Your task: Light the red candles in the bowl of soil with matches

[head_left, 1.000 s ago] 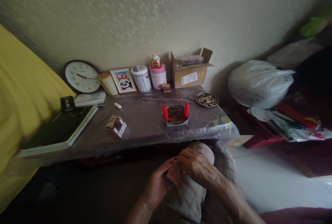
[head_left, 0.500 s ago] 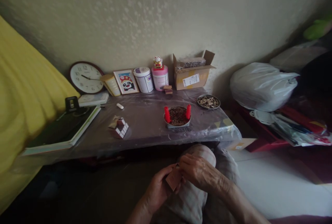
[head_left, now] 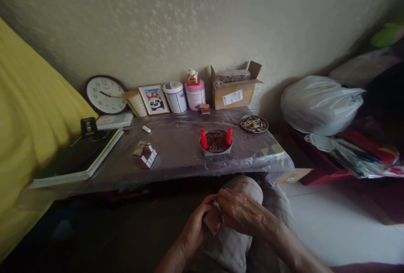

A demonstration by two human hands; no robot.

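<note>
Above my lap, my left hand (head_left: pixel 196 226) is closed around a small brown matchbox (head_left: pixel 213 220). The box is partly slid open, and light matchsticks (head_left: pixel 216 203) show at its upper end. Against the box's upper right side, my right hand (head_left: pixel 238 207) is closed with bent fingers; its fingertips are largely hidden. On the table ahead sits a small metal bowl (head_left: pixel 217 153) of dark grains, with two red candles (head_left: pixel 203 139) standing upright in it. To its right, a round dish (head_left: pixel 267 128) holds many loose matchsticks.
A stack of small boxes (head_left: pixel 149 158) and a white capsule-shaped item (head_left: pixel 146 129) lie on the plastic-covered table (head_left: pixel 176 146). A dark book (head_left: pixel 72 159) is at left. Along the wall stand a clock (head_left: pixel 105 95), a framed panda picture (head_left: pixel 154 100), canisters (head_left: pixel 175 97) and a carton (head_left: pixel 233 96).
The matchbox has been slid open, so matchsticks now show at its upper end. It has shifted slightly down and right between my hands.
</note>
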